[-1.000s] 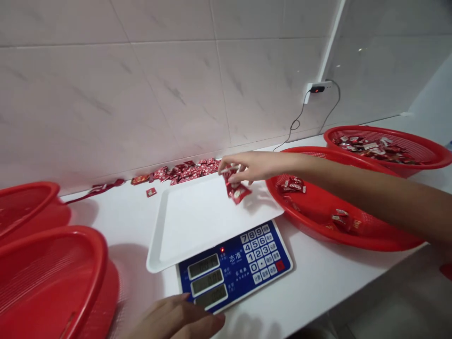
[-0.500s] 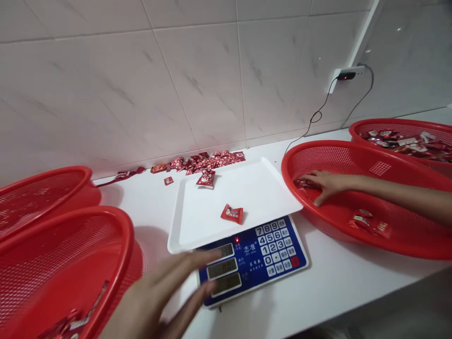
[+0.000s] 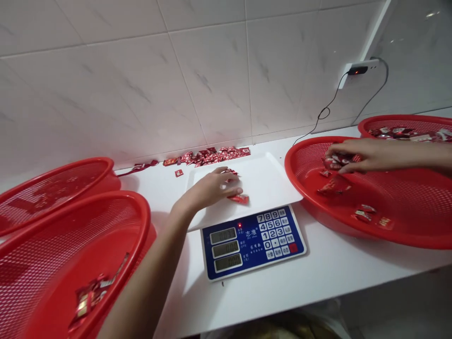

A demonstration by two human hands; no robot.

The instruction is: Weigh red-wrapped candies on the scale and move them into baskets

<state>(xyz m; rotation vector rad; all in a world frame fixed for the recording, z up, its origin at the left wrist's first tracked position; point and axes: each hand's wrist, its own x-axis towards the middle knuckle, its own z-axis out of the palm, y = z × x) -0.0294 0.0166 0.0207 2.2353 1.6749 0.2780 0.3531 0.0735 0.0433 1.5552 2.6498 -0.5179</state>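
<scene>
Over the white tray [image 3: 271,176]: left hand [image 3: 213,187], half open, fingers loosely curled, thumb apart. Two red packets [image 3: 240,199] lay under and just beside its fingers; whether either was gripped could not be told. Half a second earlier this hand was above the display, and both packets lay uncovered.

Within the large right basket [image 3: 294,186]: right hand [image 3: 356,154], closed round a bunch of wrapped packets [image 3: 335,161], raised off the basket floor. Half a second earlier it was spread low inside. Bearing on the work, as judged: both hands were engaged at once, one at the tray, one with a bunch ready to lift clear. A few loose packets [image 3: 363,214] remained on the basket floor.

Beneath the tray: one blue scale [image 3: 252,252], red lamp lit, digits too faint to read surely.

Along the wall: one row of red packets [image 3: 215,156] on the bench [image 3: 247,301]; one small packet [image 3: 179,173], apart.

Far left: two red baskets, the nearer basket [image 3: 144,221] holding several packets.
</scene>
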